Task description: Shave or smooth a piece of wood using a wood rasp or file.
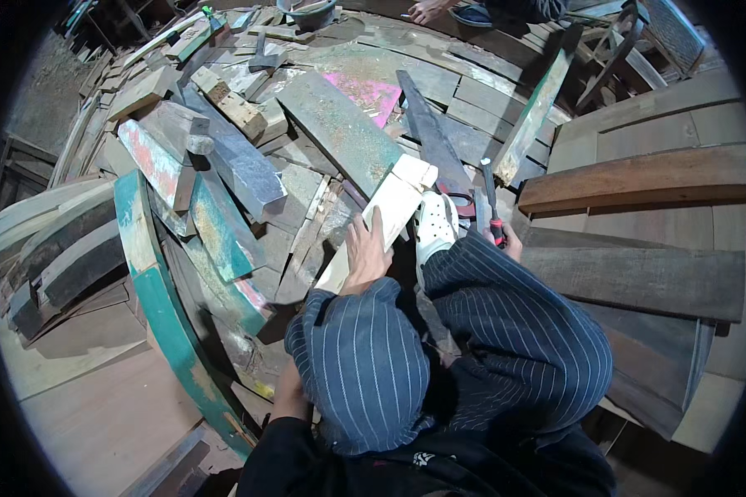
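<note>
My left hand lies with fingers apart on a pale, newly cut wooden block, its wrist hidden behind my striped left knee. My right hand, partly hidden behind my right leg, grips a chisel-like tool with a red and black handle and a metal shaft pointing forward. My white clog is beside the block's right side. A handsaw lies ahead of the clog, its red handle partly hidden. A long dusty board lies beyond the block.
Painted offcuts are heaped at left beside a curved teal plank. Brown beams and boards lie at right. An upright-angled timber stands out at back right. Another person's hand and foot show at the top, near a bucket.
</note>
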The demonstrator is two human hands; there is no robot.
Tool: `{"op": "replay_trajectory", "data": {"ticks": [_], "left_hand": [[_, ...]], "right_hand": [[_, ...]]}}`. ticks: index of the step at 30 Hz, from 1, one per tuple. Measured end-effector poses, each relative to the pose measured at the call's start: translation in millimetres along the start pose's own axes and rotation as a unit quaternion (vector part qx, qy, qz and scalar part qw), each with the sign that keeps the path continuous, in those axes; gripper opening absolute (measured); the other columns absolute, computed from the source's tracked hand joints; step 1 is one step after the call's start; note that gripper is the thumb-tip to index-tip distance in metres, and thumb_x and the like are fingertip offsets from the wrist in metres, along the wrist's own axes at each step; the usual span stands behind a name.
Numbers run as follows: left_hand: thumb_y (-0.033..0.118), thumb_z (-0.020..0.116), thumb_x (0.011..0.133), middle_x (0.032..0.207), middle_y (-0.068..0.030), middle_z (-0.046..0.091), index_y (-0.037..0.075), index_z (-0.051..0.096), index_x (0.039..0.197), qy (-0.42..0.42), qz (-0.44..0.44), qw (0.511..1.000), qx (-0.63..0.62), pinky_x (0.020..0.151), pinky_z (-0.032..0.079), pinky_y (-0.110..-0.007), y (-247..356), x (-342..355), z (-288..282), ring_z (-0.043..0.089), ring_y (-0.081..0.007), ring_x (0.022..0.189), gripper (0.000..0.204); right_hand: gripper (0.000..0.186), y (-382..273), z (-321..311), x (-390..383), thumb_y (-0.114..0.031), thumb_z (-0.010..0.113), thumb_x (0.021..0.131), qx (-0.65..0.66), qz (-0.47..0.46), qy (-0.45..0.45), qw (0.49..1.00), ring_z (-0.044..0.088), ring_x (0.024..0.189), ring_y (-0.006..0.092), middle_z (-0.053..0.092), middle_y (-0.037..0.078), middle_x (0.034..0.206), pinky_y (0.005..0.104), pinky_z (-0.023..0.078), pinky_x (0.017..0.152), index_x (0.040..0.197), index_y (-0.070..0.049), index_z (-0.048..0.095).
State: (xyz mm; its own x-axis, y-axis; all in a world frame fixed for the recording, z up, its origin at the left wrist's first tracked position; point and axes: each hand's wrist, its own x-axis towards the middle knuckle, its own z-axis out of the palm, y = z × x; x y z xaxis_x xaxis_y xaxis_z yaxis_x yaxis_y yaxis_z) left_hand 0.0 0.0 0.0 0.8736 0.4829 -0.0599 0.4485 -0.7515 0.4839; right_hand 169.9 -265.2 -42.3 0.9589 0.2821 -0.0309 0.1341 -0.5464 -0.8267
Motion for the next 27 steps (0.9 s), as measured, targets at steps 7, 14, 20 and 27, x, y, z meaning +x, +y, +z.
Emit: {"op": "replay_trajectory", "data": {"ticks": [7, 14, 20, 27], "left_hand": [[0.003, 0.06, 0.075, 0.11, -0.0289, 0.055, 0.003, 0.037, 0.139, -0.024, 0.094, 0.976, -0.197, 0.089, 0.044, -0.048, -33, 8, -25, 0.053, -0.0458, 0.105, 0.069], [0.006, 0.062, 0.078, 0.109, -0.0262, 0.057, 0.009, 0.039, 0.138, -0.031, 0.045, 0.983, -0.175, 0.083, 0.047, -0.05, -19, 0, -26, 0.057, -0.0454, 0.098, 0.065], [0.009, 0.067, 0.076, 0.108, -0.0264, 0.057, 0.01, 0.041, 0.137, -0.038, 0.067, 0.986, -0.149, 0.082, 0.048, -0.053, -17, 2, -27, 0.058, -0.0462, 0.096, 0.066], [0.011, 0.068, 0.075, 0.108, -0.0256, 0.061, 0.008, 0.048, 0.132, -0.025, 0.054, 0.983, -0.173, 0.087, 0.048, -0.045, -25, 1, -30, 0.059, -0.0418, 0.101, 0.061]], "right_hand": [[0.056, -91, -6, 12, -0.004, 0.066, 0.083, 0.138, 0.011, -0.145, 0.98, 0.057, 0.1, 0.0197, 0.059, 0.015, 0.11, 0.0314, 0.046, 0.088, 0.133, 0.006, 0.042], [0.054, -186, -59, 32, 0.004, 0.068, 0.074, -0.094, -0.212, -0.163, 0.959, 0.052, 0.086, 0.02, 0.049, 0.007, 0.099, 0.0305, 0.044, 0.086, 0.127, -0.008, 0.058], [0.044, -256, -77, 46, -0.003, 0.079, 0.074, 0.004, -0.214, -0.032, 0.976, 0.064, 0.088, 0.0158, 0.066, 0.012, 0.1, 0.0276, 0.052, 0.079, 0.112, 0.003, 0.058], [0.046, -281, -36, 52, 0.003, 0.071, 0.079, 0.163, -0.345, -0.14, 0.914, 0.064, 0.094, 0.0192, 0.062, 0.018, 0.109, 0.0315, 0.054, 0.086, 0.118, -0.001, 0.046]]}}
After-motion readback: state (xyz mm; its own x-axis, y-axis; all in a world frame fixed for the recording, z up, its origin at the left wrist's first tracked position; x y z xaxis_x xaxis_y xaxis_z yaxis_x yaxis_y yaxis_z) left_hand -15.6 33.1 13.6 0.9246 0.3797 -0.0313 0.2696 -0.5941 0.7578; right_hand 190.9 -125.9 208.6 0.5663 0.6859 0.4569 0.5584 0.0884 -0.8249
